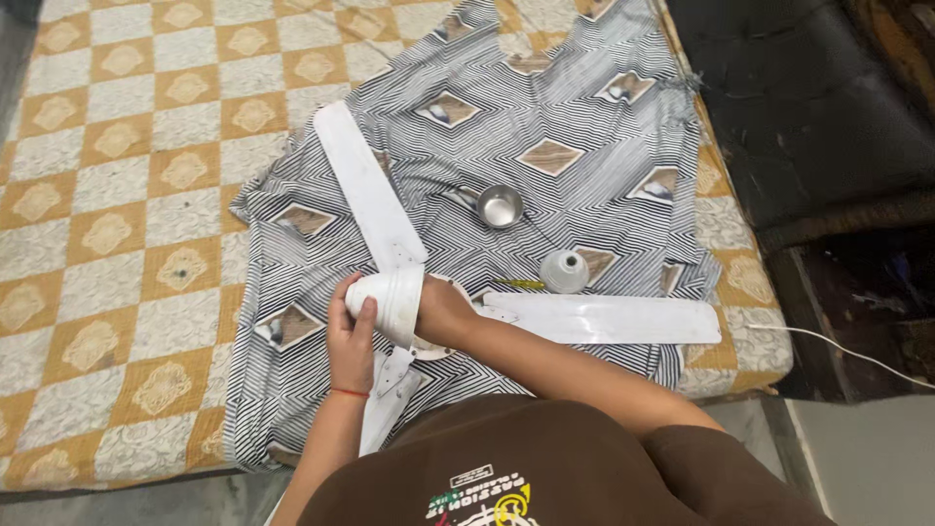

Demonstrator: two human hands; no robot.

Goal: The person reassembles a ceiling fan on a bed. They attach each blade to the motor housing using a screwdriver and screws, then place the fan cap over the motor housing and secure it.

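You hold the white cup (390, 304) over the fan's hub, near the front edge of the striped cloth (584, 107). Your left hand (351, 331) wraps its outer wall with fingers curled over the closed end, and your right hand (440, 310) goes behind its wide mouth; that hand's fingers are hidden by the cup, so I cannot tell whether they grip or just steady it. To do this well, keep the cup's mouth square to the hub beneath it, support it with both hands rather than one, and turn or lift it gently so the thin rim does not bend or scrape. Watch the blades: one blade (368, 190) runs toward the cloth's back left, another (604, 319) lies toward its right edge, and a third (387, 404) points at your body. Leaning on them may twist the brackets. A steel bowl (500, 206), a small white cone (564, 272) and a yellow tool (518, 283) lie apart on the cloth, within reach beyond the hub. The hub itself is mostly covered by the cup and your wrist, the third blade's tip is cut off by your shirt, and what the bowl holds is too small to make out.
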